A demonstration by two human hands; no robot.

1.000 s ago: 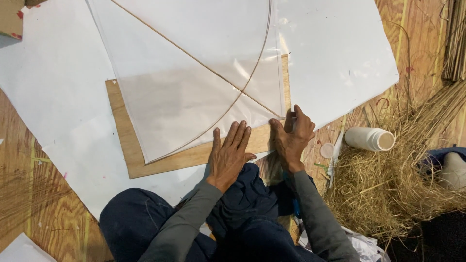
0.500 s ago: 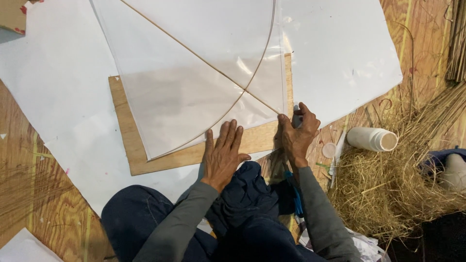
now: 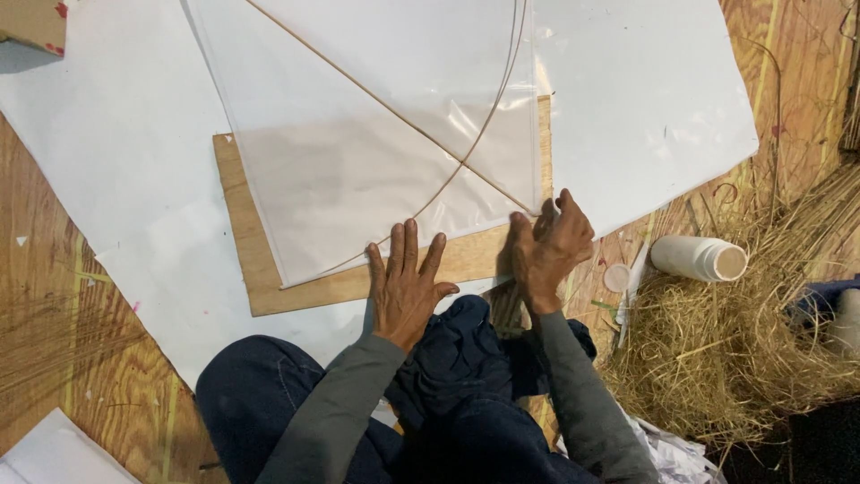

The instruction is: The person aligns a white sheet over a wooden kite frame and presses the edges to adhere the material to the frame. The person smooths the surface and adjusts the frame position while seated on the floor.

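The translucent kite sheet [image 3: 385,179] lies on a wooden board [image 3: 269,287] just beyond both hands, its straight spine stick [image 3: 394,112] and bowed stick [image 3: 488,116] already laid across it. The left hand [image 3: 405,287] presses flat, fingers spread, on the board's near edge; the right hand [image 3: 554,246] curls at the sheet's lower corner, apparently working that edge, though what it pinches is hard to make out. The sheet's top is cut off; a white bottle [image 3: 699,258] lies right of the hands.
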